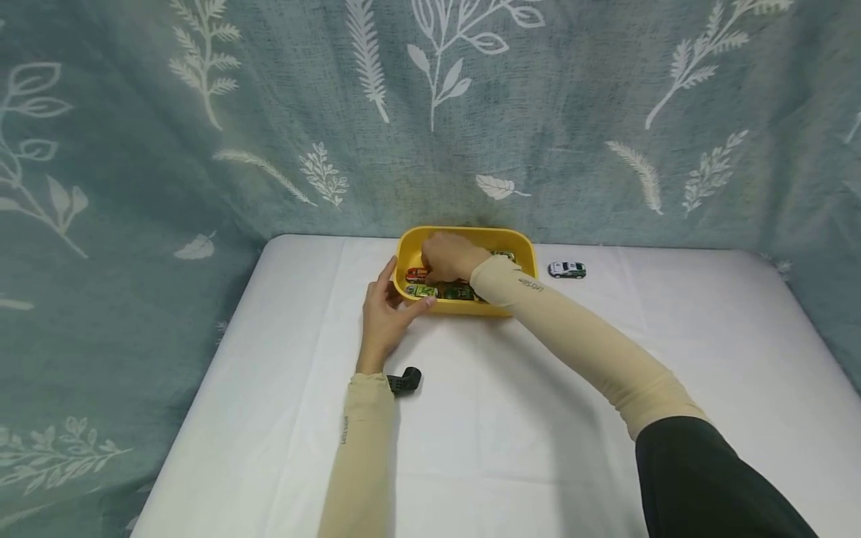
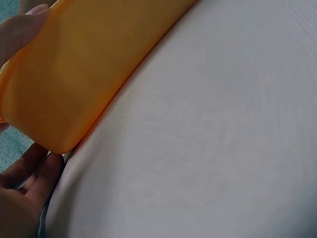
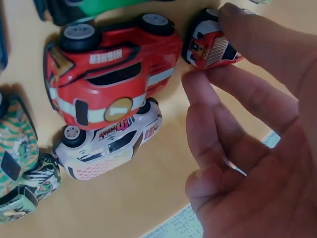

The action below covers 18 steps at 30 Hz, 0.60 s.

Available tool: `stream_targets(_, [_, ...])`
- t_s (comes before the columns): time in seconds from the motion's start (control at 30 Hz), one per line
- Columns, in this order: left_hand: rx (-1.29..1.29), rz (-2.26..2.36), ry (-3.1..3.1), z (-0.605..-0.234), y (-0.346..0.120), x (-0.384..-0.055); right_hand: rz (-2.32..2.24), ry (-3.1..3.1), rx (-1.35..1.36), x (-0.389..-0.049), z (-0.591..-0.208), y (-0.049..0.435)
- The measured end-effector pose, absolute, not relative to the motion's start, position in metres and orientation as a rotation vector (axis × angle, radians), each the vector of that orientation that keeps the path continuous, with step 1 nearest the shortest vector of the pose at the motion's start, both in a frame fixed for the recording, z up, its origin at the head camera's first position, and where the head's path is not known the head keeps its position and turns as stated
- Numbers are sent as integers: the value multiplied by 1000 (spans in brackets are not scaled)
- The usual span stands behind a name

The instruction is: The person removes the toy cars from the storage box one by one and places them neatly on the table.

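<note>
A yellow plastic bin (image 1: 471, 307) with several toy cars in it stands at the table's back edge. My left hand (image 1: 383, 321) holds its left end, thumb at the front rim and fingers round the side. My right hand (image 1: 449, 256) reaches down inside the bin. In the right wrist view its thumb and fingers pinch a small red toy car (image 3: 213, 43) with a white stripe. Beside that lie a larger red toy car (image 3: 116, 74), a white toy car (image 3: 106, 148) with pink markings and a green-and-orange striped toy car (image 3: 17, 144).
A white and green toy car (image 1: 567, 270) sits on the white-covered table (image 1: 471, 433), just right of the bin. A teal curtain (image 1: 572, 149) with white leaf prints hangs directly behind the table. A black wrist device (image 1: 406, 380) sticks out from the left wrist.
</note>
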<state>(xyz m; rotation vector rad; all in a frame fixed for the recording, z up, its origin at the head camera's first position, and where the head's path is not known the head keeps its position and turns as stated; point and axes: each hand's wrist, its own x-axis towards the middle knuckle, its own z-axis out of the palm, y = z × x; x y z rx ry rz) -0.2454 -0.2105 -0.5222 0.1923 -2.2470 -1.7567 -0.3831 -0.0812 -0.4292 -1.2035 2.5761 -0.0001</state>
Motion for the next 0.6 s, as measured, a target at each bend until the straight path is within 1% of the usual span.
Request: stream_targets(0.6, [180, -1751, -2248, -522, -210, -244, 44, 2563, -1240, -376, -426, -83])
